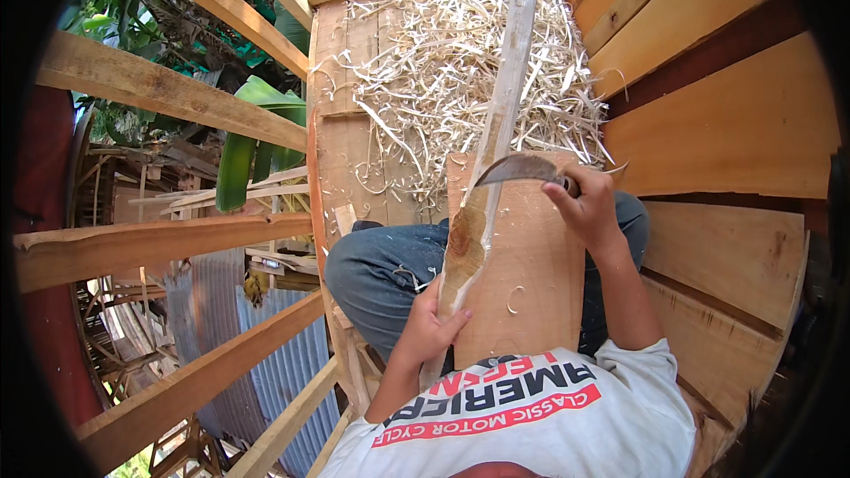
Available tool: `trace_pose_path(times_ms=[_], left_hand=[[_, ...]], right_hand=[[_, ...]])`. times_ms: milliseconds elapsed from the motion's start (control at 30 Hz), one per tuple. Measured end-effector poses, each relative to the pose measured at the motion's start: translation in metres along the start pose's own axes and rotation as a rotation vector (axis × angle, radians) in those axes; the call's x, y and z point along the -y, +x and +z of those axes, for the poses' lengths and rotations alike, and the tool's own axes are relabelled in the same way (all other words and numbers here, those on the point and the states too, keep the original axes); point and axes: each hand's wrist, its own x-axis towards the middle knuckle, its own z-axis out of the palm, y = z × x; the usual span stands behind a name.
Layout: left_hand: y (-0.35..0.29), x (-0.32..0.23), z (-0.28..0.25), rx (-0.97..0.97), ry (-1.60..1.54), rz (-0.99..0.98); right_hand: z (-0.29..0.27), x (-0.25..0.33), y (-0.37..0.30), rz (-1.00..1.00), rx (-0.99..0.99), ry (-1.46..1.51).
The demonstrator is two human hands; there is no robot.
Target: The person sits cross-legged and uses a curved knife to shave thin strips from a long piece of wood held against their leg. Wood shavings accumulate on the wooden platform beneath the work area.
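A long, roughly shaved wooden pole (496, 124) runs from my lap up past the far edge of the platform, with a dark knot on its near part. My left hand (429, 326) is wrapped round its near end. In my right hand (589, 208) is a curved knife (522, 170), its dark handle gripped in the fist. The sickle-shaped blade points left and lies across the pole; whether it touches the wood I cannot tell. Under the pole, a flat wooden board (531, 292) rests across my lap, with a few small curls on it.
A heap of pale wood shavings (443, 53) covers much of the plank floor (350, 155) ahead. Spaced wooden rails (168, 248) fence the left side; a plank wall (726, 124) stands close on the right. Beyond the rails are corrugated sheets (283, 327) and green leaves (235, 168).
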Motion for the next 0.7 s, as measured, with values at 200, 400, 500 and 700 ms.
trace_pose_path(times_ms=[200, 400, 500, 700], left_hand=[[-0.004, 0.010, -0.005, -0.065, 0.166, 0.074], [-0.014, 0.021, -0.005, -0.116, 0.228, 0.047], [-0.022, 0.030, -0.008, -0.108, 0.219, 0.021], [-0.027, 0.035, -0.012, -0.149, 0.179, 0.026]], right_hand=[[0.005, 0.021, -0.037, -0.104, 0.118, -0.013], [0.008, 0.035, -0.034, -0.117, 0.106, -0.182], [0.010, 0.034, -0.025, -0.177, 0.074, -0.297], [0.022, 0.034, -0.006, -0.243, 0.025, -0.363]])
